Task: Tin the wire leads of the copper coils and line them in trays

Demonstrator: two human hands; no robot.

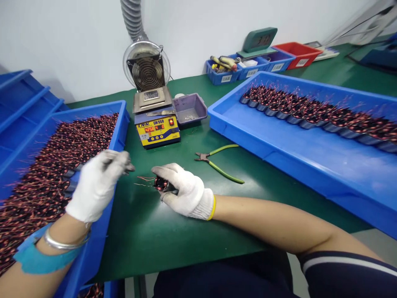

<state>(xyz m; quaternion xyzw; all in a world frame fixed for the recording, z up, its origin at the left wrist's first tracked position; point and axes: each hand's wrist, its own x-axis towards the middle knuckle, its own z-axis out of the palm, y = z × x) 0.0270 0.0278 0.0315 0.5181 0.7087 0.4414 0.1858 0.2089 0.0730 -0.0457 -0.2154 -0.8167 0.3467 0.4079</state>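
My right hand (186, 186), in a white knit glove with a yellow cuff edge, grips a small black motor stator (162, 184) wound with copper coils. Thin wire leads stick out of the stator to the left. My left hand (101, 178), also in a white glove, is raised by the right wall of the left blue tray, apart from the stator. Its fingers are pressed together and slightly blurred; whether anything is between them is hidden. Green-handled cutting pliers (206, 158) lie with their jaws apart on the green table, beyond my right hand.
The left blue tray (122, 124) is packed with wound stators. The right blue tray (263, 142) holds rows of them along its far side. Between them stand a yellow solder pot (158, 131) under a fume hose and a grey bin (190, 109). Small bins (223, 78) line the wall.
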